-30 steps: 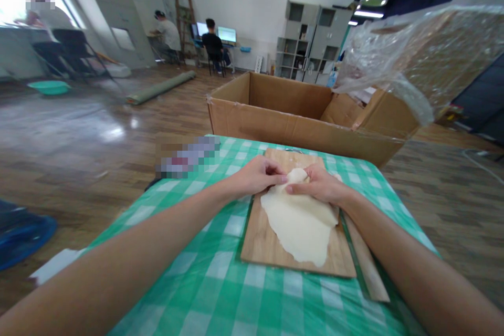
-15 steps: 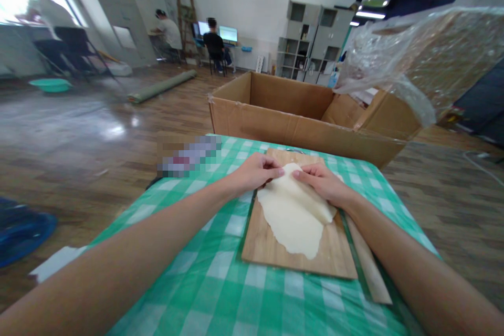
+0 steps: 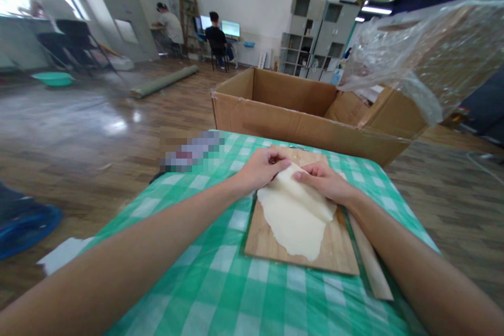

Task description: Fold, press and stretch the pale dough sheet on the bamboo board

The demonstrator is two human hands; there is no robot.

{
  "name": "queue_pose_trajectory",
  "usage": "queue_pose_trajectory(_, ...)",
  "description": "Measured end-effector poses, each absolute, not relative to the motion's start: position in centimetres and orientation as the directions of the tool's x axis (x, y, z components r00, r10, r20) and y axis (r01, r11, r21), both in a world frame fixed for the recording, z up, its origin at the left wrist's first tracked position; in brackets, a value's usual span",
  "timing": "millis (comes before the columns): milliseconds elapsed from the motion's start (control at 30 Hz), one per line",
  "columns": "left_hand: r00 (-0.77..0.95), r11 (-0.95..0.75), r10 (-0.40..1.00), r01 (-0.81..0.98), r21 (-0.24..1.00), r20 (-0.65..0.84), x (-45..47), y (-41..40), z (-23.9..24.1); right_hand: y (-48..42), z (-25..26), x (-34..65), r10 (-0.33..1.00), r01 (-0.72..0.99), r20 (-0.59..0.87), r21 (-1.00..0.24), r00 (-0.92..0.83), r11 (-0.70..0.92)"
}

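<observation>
A flat sheet of pale dough (image 3: pixel 295 212) lies on a wooden cutting board (image 3: pixel 268 236) on a table with a green checked cloth (image 3: pixel 220 278). My left hand (image 3: pixel 262 168) pinches the far left edge of the dough with fingers closed. My right hand (image 3: pixel 325 181) pinches the far right edge, thumb on top. The far end of the sheet is lifted slightly between both hands.
An open cardboard box (image 3: pixel 299 110) stands just beyond the table. Crinkled clear plastic wrap (image 3: pixel 425 52) hangs at the upper right. A narrow wooden strip (image 3: pixel 370 262) lies right of the board. Two people sit at computers (image 3: pixel 214 37) far back; another person (image 3: pixel 37 2) is by the window.
The bunched far end of the dough has been spread flatter between my hands. My hands moved slightly apart, and the view shifted a little.
</observation>
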State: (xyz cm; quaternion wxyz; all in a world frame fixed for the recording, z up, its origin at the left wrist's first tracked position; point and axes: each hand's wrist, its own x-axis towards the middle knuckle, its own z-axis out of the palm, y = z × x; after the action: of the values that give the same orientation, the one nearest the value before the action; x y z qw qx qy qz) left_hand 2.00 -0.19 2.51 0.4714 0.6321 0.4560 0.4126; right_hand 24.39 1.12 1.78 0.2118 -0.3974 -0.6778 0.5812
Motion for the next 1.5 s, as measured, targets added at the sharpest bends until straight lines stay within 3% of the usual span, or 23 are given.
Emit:
queue_pose_trajectory(233, 0.341, -0.137, 0.938, 0.179, 0.974, 0.069, 1.5, 0.6, 1.7, 1.1, 1.8, 24.3, 0.844, 0.194, -0.115, -0.981, -0.524, -0.014)
queue_pose_trajectory(433, 0.365, -0.202, 0.924, 0.200, 0.959, 0.118, 1.6, 0.5, 1.6, 0.8, 2.3, 24.2, 0.824, 0.296, -0.206, -0.954, -0.529, -0.048)
queue_pose_trajectory(633, 0.406, -0.170, 0.913, 0.303, 0.938, 0.034, 0.6, 0.9, 1.7, 0.7, 2.5, 24.1, 0.820, 0.305, -0.254, -0.947, -0.513, -0.103)
queue_pose_trajectory(767, 0.484, -0.219, 0.874, 0.327, 0.920, 0.036, 0.4, 0.9, 1.9, 0.8, 2.5, 24.3, 0.815, 0.282, -0.230, -0.956, -0.532, -0.086)
queue_pose_trajectory(933, 0.437, -0.274, 0.893, 0.342, 0.899, 0.106, 0.7, 0.7, 2.2, 0.7, 3.0, 24.2, 0.791, 0.372, -0.252, -0.928, -0.557, -0.034)
queue_pose_trajectory(1133, 0.617, -0.230, 0.787, 0.294, 0.928, 0.000, -0.7, 1.3, 2.5, 0.6, 3.4, 24.3, 0.805, 0.356, -0.224, -0.934, -0.550, -0.017)
queue_pose_trajectory(1500, 0.640, -0.155, 0.763, 0.315, 0.936, -0.090, -1.5, 1.4, 3.1, 0.9, 2.8, 24.5, 0.793, 0.341, -0.222, -0.940, -0.568, -0.019)
